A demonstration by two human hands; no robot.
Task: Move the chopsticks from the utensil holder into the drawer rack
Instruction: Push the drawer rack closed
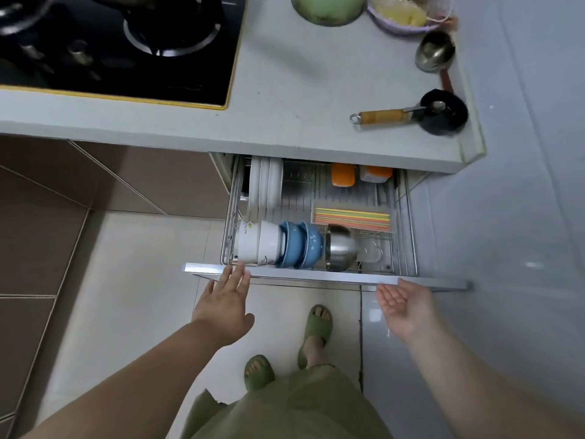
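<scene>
The drawer rack (406, 217) is pulled out under the counter. Several coloured chopsticks (352, 216) lie flat in a clear tray at its right side. My left hand (226, 299) is spread palm down, its fingertips touching the drawer's front edge (316, 275) near the left end. My right hand (403, 304) is palm up with fingers apart, just below the front edge's right part. Neither hand holds anything. No utensil holder is in view.
In the rack stand white plates (265, 182), white and blue bowls (297, 245), a steel bowl (342, 247) and orange items (343, 174). On the counter (300, 90) lie a small black pan (443, 112), a ladle (435, 52), a green bowl and the black hob (126, 42). My sandalled feet stand below the drawer.
</scene>
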